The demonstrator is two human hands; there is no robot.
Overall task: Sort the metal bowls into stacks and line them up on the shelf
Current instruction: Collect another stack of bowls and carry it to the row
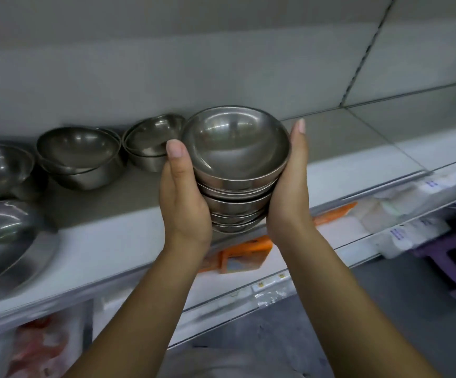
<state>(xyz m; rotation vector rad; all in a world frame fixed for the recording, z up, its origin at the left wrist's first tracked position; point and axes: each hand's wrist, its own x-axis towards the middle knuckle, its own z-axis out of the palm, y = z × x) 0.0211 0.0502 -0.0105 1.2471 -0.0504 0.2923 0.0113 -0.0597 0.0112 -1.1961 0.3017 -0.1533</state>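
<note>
A stack of several small metal bowls is held just above the front edge of the grey shelf. My left hand cups its left side and my right hand cups its right side, thumbs pointing up; the fingers wrap behind the stack, out of sight. On the shelf to the left stand a short stack of small bowls, a stack of medium bowls, a further bowl stack at the left edge, and a large wide bowl at the front left.
To the right of the held stack the shelf is bare up to the slotted upright. The lower shelf holds orange packets and white packets. A purple stool stands on the floor at right.
</note>
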